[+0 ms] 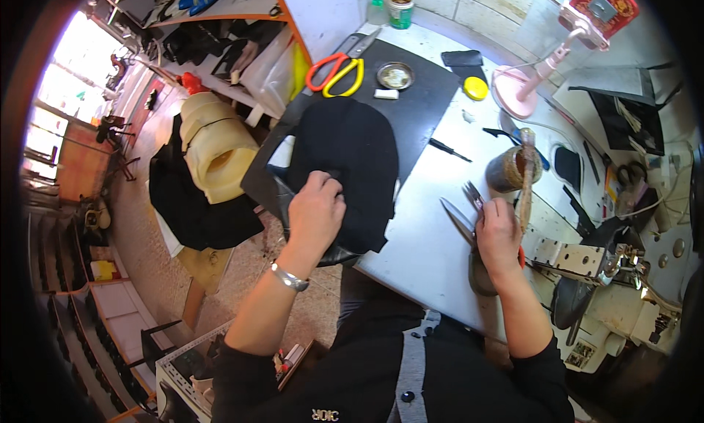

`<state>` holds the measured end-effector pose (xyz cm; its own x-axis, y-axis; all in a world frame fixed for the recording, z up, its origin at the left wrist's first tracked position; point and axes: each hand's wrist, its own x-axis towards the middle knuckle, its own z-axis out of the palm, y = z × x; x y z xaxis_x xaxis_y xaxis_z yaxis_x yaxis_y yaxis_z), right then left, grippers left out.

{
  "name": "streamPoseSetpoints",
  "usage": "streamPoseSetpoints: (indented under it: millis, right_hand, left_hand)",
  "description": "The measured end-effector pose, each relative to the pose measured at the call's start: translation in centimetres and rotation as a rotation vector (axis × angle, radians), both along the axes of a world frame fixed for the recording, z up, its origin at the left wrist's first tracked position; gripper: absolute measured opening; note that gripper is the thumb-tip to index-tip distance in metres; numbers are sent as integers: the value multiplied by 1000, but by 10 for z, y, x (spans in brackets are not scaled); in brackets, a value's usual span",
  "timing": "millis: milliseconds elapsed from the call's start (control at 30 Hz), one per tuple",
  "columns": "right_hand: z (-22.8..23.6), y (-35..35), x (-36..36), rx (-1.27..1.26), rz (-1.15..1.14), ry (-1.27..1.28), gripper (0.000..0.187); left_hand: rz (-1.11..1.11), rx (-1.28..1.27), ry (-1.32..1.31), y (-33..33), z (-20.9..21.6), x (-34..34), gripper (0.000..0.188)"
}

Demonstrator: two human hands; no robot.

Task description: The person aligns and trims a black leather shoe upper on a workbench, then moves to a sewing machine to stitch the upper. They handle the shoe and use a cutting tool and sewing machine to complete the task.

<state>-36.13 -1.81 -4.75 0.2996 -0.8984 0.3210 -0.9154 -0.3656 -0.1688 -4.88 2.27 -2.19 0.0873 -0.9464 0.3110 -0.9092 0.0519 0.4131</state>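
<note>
A rounded black fabric piece (352, 144) lies flat over the left part of the table, with shiny black material showing under its near edge. My left hand (317, 214) is closed on the fabric, thumb and fingers bunched at its left side. At the table's right, my right hand (499, 236) is closed with curled fingers around a small metal-tipped tool (473, 194), most of it hidden. Beside that hand a pointed blade (456, 218) rests on the white table, and a bit of orange handle (521, 256) shows past the palm.
Under the fabric spreads a dark mat (422, 78) bearing red-and-yellow-handled scissors (341, 71), a round metal dish (396, 75) and a white block (386, 94). A glue-stained pot (506, 170) with a brush (526, 166) stands near my right hand. A sewing machine (587, 262) is at right.
</note>
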Motion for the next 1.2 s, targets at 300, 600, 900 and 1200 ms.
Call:
streamPoseSetpoints:
  millis: [300, 600, 900, 1200]
  right_hand:
    - [62, 33, 92, 1001, 184, -1069, 7]
    - [45, 13, 151, 1487, 7, -1215, 8]
    - [38, 6, 161, 1486, -24, -1186, 4]
    - [38, 6, 173, 1483, -183, -1257, 7]
  left_hand:
    - [46, -50, 11, 1, -4, -4, 8]
    - [76, -55, 126, 0, -2, 0, 6]
    - [64, -33, 106, 2, -1, -1, 8]
    - [24, -80, 48, 3, -4, -5, 8]
